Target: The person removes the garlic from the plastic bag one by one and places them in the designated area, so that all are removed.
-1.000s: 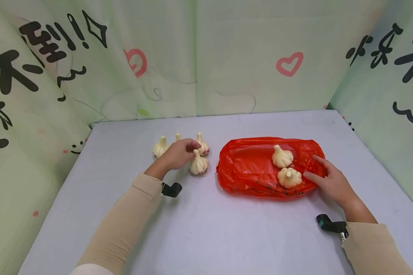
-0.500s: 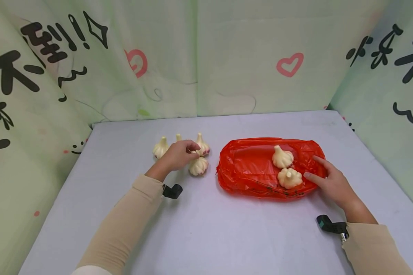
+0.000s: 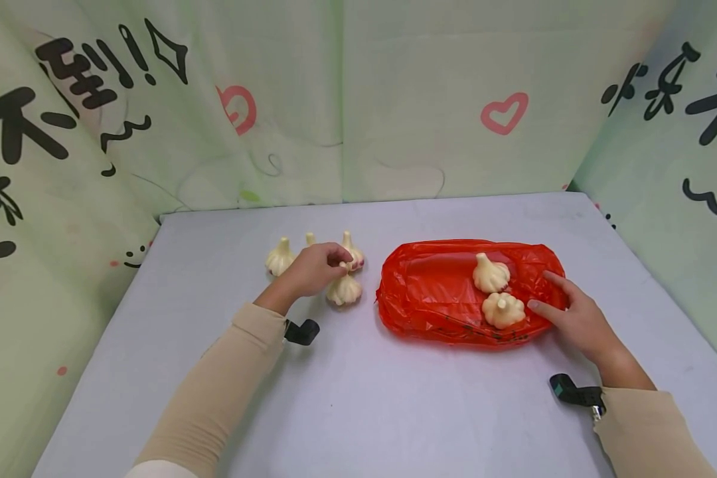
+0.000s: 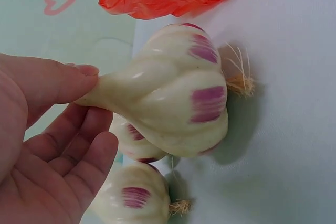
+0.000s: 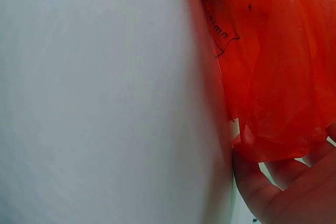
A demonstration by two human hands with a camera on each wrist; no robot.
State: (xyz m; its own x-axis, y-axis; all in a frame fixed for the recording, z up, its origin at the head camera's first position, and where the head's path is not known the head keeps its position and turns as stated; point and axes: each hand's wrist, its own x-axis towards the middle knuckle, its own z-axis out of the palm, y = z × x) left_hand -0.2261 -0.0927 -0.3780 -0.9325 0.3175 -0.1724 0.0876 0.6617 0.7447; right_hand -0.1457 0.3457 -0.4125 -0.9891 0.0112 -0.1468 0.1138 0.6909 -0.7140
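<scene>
My left hand [image 3: 317, 269] pinches the neck of a garlic bulb [image 4: 173, 93] between thumb and fingers. This bulb is cream with purple streaks and dry roots; whether it touches the table I cannot tell. Close around that hand stand more garlic bulbs, one to its left [image 3: 279, 257] and one just behind the fingertips [image 3: 352, 252]; another is mostly hidden by the hand. My right hand [image 3: 579, 322] holds the right end of an open red plastic bag [image 3: 430, 279], thumb over the rim and fingers at its outer side. Two bulbs [image 3: 491, 273] sit inside, toward its right end.
A white table [image 3: 358, 405] lies under everything, its far edge against a pale green printed curtain [image 3: 412, 99]. Black wrist cameras sit on both cuffs, the left one [image 3: 301, 332] low over the tabletop.
My left thumb and fingers have come together on the neck of the front garlic bulb, which has shifted very slightly. The right hand and the red bag stay in place.
</scene>
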